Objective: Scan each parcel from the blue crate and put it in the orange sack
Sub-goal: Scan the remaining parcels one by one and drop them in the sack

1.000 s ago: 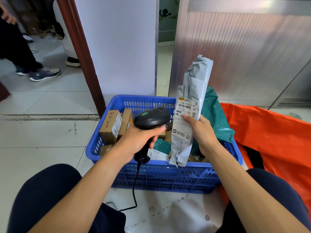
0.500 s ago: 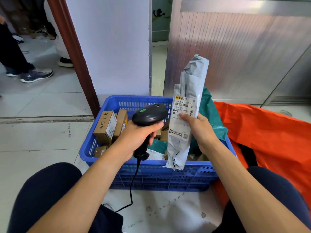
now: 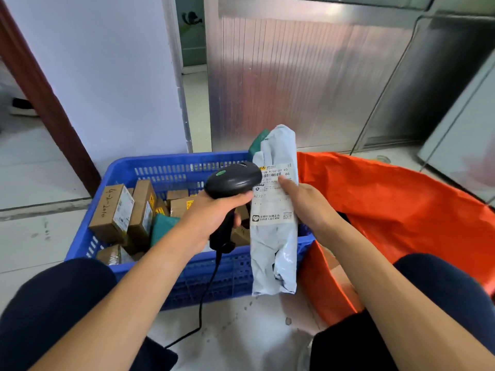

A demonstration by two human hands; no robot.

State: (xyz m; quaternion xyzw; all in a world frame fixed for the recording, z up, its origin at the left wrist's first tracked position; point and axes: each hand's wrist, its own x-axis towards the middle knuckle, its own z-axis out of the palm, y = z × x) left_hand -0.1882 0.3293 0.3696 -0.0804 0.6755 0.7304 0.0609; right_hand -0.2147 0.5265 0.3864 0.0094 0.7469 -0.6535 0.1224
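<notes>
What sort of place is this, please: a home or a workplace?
Probably a parcel sorting or pickup point, not a home. A blue crate holds labelled cardboard boxes, the left hand grips a corded barcode scanner near the label on a grey mailer, and an orange sack lies open alongside.

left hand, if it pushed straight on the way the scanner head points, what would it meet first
Most likely the white label on the grey parcel that the right hand holds; depth is unclear.
</notes>
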